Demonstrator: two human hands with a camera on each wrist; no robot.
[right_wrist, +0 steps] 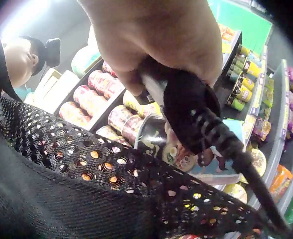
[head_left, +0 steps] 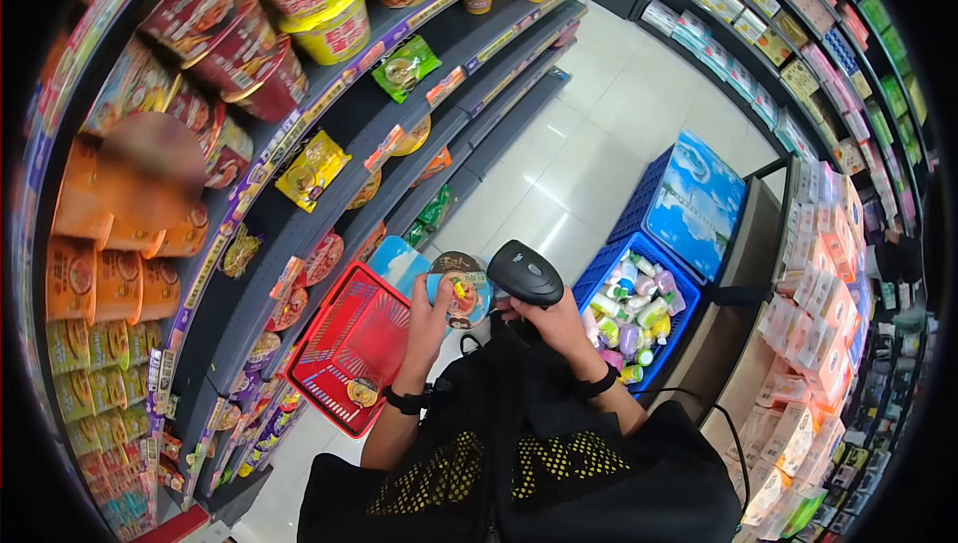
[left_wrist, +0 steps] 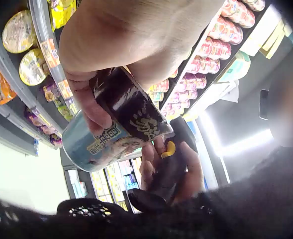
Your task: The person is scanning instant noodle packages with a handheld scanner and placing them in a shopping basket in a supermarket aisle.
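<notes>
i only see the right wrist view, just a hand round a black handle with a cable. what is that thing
Observer: A black barcode scanner. The right hand grips its handle, and its head points at a noodle bowl.
Operator: who holds the bowl
Observer: The left hand holds it up, fingers round its side, with the lid facing the head camera.
Operator: anything below the hands
Observer: On the person's left, by the shelves, is a red basket with one round pack in it. On the right is a blue crate full of small bottles.
</notes>
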